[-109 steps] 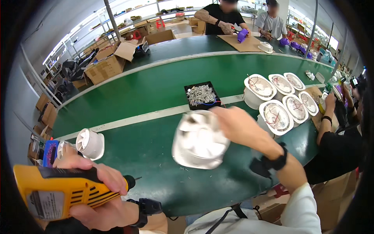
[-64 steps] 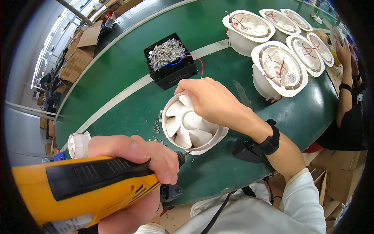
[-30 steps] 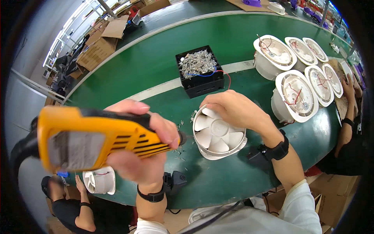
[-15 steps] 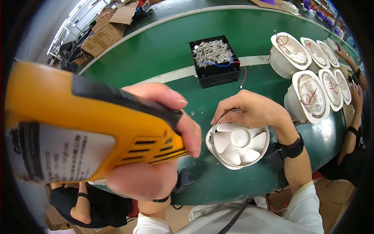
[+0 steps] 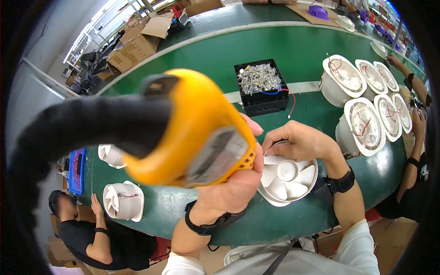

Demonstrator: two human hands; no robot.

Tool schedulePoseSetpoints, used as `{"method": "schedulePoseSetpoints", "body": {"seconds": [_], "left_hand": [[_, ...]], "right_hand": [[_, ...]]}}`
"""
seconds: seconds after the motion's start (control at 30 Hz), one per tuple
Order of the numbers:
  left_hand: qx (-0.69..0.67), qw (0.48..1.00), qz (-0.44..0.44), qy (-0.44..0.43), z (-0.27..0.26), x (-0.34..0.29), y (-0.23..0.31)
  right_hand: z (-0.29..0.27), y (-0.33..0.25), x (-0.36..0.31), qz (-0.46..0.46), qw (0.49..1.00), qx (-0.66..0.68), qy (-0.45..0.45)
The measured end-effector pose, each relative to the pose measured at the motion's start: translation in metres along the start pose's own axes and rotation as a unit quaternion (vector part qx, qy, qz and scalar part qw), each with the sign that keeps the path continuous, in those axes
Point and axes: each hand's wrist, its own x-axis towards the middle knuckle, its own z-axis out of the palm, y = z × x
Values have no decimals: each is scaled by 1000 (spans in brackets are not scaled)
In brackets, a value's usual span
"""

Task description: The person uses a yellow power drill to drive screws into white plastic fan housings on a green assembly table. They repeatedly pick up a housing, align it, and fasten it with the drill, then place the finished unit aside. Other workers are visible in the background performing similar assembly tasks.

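A long green tabletop (image 5: 192, 59) curves across the view, and the person works at its near edge. Largest in sight is the yellow power screwdriver (image 5: 192, 128), raised close to the camera with its thick black cable (image 5: 68, 133) sweeping off to the left; the left hand (image 5: 229, 188) has its grip wrapped tight round the tool's body from below, and the bit itself is hidden behind the housing, so where it points cannot be told exactly. Just right of it lies the white round fan housing (image 5: 286, 176), blades up, flat on the tabletop near the edge. The right hand (image 5: 298, 142) rests on the housing's upper rim, its grip closed down on the rim with fingertips pinched together as if pressing a small fastener in place, though nothing that small can be made out. The step in hand looks like fastening the fan: one hand steadies the part while the other brings the driver to it. The next move would call for setting the bit squarely on the spot under the right fingertips, keeping the housing from sliding, and clearing those fingers before the tool turns. Beyond, a black tray of small metal parts (image 5: 261, 85) sits past the fan, with a red and a blue wire trailing from it. A row of finished white fan units (image 5: 366, 119) stands to the right, and two more white housings (image 5: 121, 199) lie at the left edge, near a seated co-worker.
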Motion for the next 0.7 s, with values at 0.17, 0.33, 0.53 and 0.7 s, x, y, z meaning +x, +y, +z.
{"method": "schedulePoseSetpoints", "body": {"seconds": [0.17,0.33,0.53,0.7], "left_hand": [[-12,999,33,-11,-2,-1,0],[-17,999,32,-14,-2,-3,1],[-23,999,35,-18,-2,-4,0],[-18,999,29,-26,-2,-4,3]], "right_hand": [[-2,-4,-1,6,1000,-8,-4],[-1,-2,-1,1,1000,-9,-3],[0,1,0,-5,1000,-3,-5],[1,2,-1,-13,1000,0,2]]}}
